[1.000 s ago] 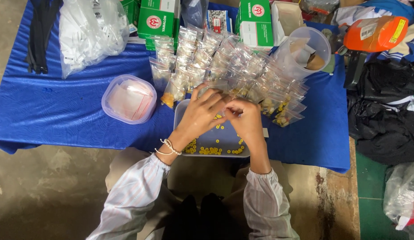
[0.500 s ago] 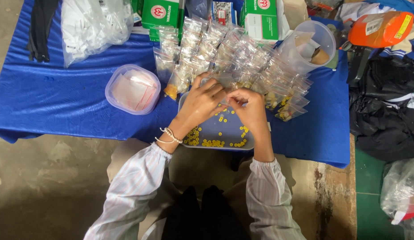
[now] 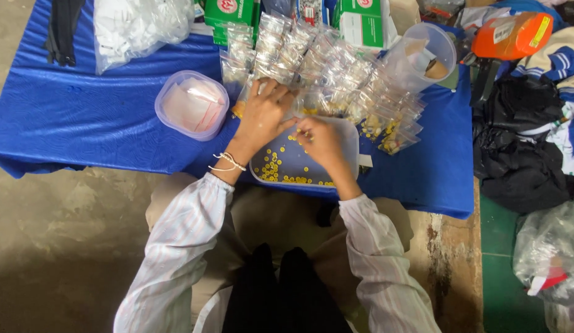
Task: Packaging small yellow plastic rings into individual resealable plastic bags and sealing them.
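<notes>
Worked over a rectangular clear plastic tray [image 3: 281, 161] scattered with small round yellow beads [image 3: 271, 169], too many and too small to count. Lay on a smooth, slightly creased blue cloth [image 3: 83, 117] draped over the low table. Left hand [image 3: 262, 117] spread flat, fingers loose, on a glossy little zip bag [image 3: 302, 102] at the tray's far rim. Right hand [image 3: 321, 139] hovered above the tray, fingertips pinched together near the left thumb; could not tell whether a bead was caught between them. Heaped just beyond both hands: a shiny pile of filled bags [image 3: 336, 68], dozens overlapping. Stood to the left, one round translucent tub [image 3: 191, 105]; far right, one clear jug [image 3: 422, 55].
</notes>
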